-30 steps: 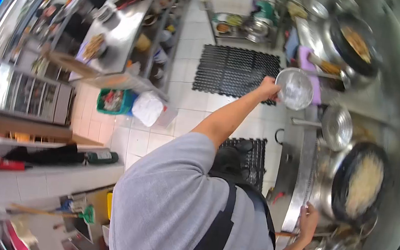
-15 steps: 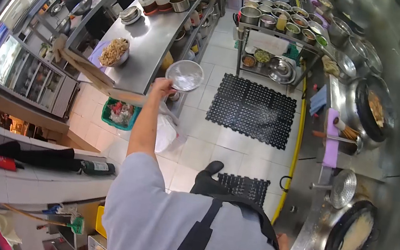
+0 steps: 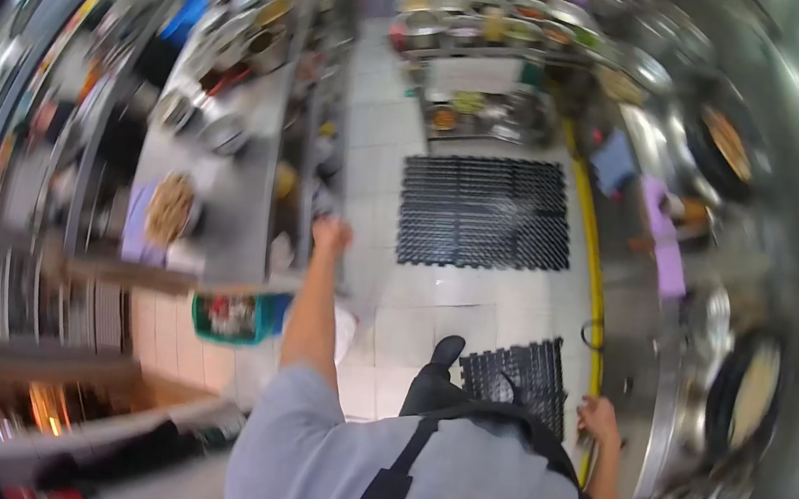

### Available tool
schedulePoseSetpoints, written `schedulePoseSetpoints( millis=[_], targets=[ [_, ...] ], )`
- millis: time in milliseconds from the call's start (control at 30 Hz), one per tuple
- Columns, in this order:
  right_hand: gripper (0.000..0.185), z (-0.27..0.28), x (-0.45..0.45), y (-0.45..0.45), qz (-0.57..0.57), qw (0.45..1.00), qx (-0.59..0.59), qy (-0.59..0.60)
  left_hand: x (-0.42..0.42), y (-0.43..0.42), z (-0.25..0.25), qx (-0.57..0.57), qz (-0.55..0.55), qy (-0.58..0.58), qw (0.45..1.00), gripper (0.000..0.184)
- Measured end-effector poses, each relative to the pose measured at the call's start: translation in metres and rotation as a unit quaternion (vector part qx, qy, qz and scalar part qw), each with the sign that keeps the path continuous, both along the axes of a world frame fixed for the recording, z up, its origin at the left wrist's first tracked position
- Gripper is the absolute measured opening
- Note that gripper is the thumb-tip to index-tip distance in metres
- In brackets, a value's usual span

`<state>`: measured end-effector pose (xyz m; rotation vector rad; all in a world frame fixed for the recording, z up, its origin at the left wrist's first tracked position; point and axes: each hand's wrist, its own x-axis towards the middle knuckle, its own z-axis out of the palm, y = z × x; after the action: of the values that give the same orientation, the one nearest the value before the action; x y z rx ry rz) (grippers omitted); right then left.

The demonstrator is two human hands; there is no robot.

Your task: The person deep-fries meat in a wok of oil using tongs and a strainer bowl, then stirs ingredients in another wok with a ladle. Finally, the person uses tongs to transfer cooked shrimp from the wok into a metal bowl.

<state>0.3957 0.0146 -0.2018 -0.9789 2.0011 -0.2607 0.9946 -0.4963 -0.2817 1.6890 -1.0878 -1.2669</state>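
My left hand point(image 3: 331, 233) is stretched forward beside the right edge of the steel counter point(image 3: 247, 184). It is blurred, its fingers look curled in, and nothing shows in it. A round, shallow bowl point(image 3: 225, 134) rests on the counter next to a small stack of dishes point(image 3: 176, 109). Nearer to me on the counter, a bowl heaped with pale brown food point(image 3: 171, 207) stands on a purple cloth point(image 3: 138, 220). Low at my right side, my right hand point(image 3: 599, 417) hangs near the stove front with its fingers loosely apart and holds nothing.
Black mats point(image 3: 485, 215) lie on the tiled floor. A yellow hose point(image 3: 585, 203) runs along the stove front. Woks point(image 3: 749, 392) sit on the stove at right. A rack of filled pots point(image 3: 488, 34) stands ahead. A green basket point(image 3: 229, 316) is below the counter end.
The round bowl has left my left hand and rests on the counter. My view has turned left, and my right hand shows more fully at my side.
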Motion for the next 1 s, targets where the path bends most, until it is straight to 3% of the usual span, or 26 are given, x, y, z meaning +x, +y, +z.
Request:
schedulePoseSetpoints(
  millis=[33, 67, 100, 133, 167, 200, 233, 267, 300, 333, 367, 433, 467, 500, 567, 600, 667, 767, 833, 933, 967, 1000],
  targets=[
    [0.044, 0.021, 0.015, 0.002, -0.038, 0.998, 0.038, -0.018, -0.041, 0.029, -0.033, 0.088, -0.018, -0.032, 0.995, 0.02],
    [0.039, 0.006, 0.018, 0.021, -0.041, 0.998, 0.049, -0.006, -0.068, 0.057, -0.134, 0.193, -0.022, 0.038, 0.98, 0.024],
    [0.029, -0.019, 0.015, 0.051, -0.017, 0.999, 0.042, 0.007, -0.113, 0.106, -0.104, 0.203, -0.147, -0.02, 0.968, 0.021],
    [0.024, -0.042, 0.015, 0.077, 0.081, 0.996, 0.015, 0.04, -0.16, 0.151, -0.097, 0.297, -0.137, 0.049, 0.944, 0.019],
    [0.027, -0.055, 0.015, 0.103, 0.021, 0.998, 0.062, -0.026, -0.198, 0.19, -0.091, 0.317, -0.189, 0.015, 0.929, 0.02],
    [0.032, -0.071, 0.015, 0.13, -0.019, 0.994, 0.104, 0.04, -0.226, 0.219, -0.082, 0.303, -0.275, 0.003, 0.912, 0.02],
    [0.037, -0.028, 0.022, 0.141, -0.168, 0.982, 0.081, 0.028, -0.251, 0.241, -0.075, 0.289, -0.357, -0.003, 0.888, 0.02],
    [0.037, -0.029, 0.015, 0.175, -0.204, 0.967, 0.039, 0.146, -0.271, 0.254, -0.071, 0.255, -0.433, -0.018, 0.865, 0.02],
    [0.031, -0.008, 0.011, 0.197, -0.281, 0.918, -0.013, 0.278, -0.288, 0.262, -0.069, 0.218, -0.496, -0.028, 0.84, 0.02],
    [0.023, 0.005, -0.006, 0.221, -0.368, 0.884, -0.03, 0.288, -0.303, 0.268, -0.064, 0.181, -0.544, -0.033, 0.819, 0.021],
    [0.014, 0.005, -0.018, 0.251, -0.391, 0.852, -0.011, 0.348, -0.31, 0.272, -0.057, 0.183, -0.55, -0.035, 0.814, 0.022],
    [0.016, 0.025, -0.052, 0.295, -0.469, 0.795, -0.007, 0.384, -0.322, 0.272, -0.041, 0.169, -0.559, -0.109, 0.804, 0.021],
    [0.026, 0.022, -0.075, 0.312, -0.505, 0.777, 0.027, 0.375, -0.314, 0.258, -0.067, 0.179, -0.555, -0.095, 0.807, 0.017],
    [0.038, 0.015, -0.086, 0.326, -0.538, 0.759, 0.061, 0.362, -0.316, 0.259, -0.052, 0.201, -0.532, -0.155, 0.808, 0.013],
    [0.049, 0.009, -0.097, 0.339, -0.58, 0.737, 0.08, 0.337, -0.3, 0.246, -0.057, 0.291, -0.497, -0.127, 0.808, 0.017],
    [0.054, 0.009, -0.103, 0.344, -0.598, 0.728, 0.086, 0.324, -0.283, 0.232, -0.084, 0.23, -0.587, -0.129, 0.766, 0.018],
    [0.061, -0.034, -0.114, 0.366, -0.629, 0.719, 0.045, 0.29, -0.281, 0.24, -0.087, 0.157, -0.679, -0.116, 0.708, 0.017],
    [0.061, -0.037, -0.122, 0.376, -0.686, 0.663, -0.112, 0.277, -0.312, 0.3, -0.024, 0.162, -0.646, -0.248, 0.704, 0.022],
    [0.043, -0.013, -0.114, 0.372, -0.688, 0.62, -0.208, 0.315, -0.361, 0.341, 0.01, 0.109, -0.712, -0.274, 0.637, 0.025],
    [0.046, 0.045, -0.094, 0.372, -0.759, 0.576, -0.277, 0.126, -0.473, 0.42, 0.044, -0.027, -0.858, -0.189, 0.477, 0.029],
    [0.043, 0.064, -0.082, 0.373, -0.748, 0.554, -0.342, 0.125, -0.504, 0.444, 0.028, 0.074, -0.858, -0.097, 0.499, 0.027],
    [0.04, 0.106, -0.068, 0.374, -0.756, 0.529, -0.38, 0.059, -0.556, 0.486, 0.064, 0.03, -0.915, -0.091, 0.391, 0.023]
  ],
)
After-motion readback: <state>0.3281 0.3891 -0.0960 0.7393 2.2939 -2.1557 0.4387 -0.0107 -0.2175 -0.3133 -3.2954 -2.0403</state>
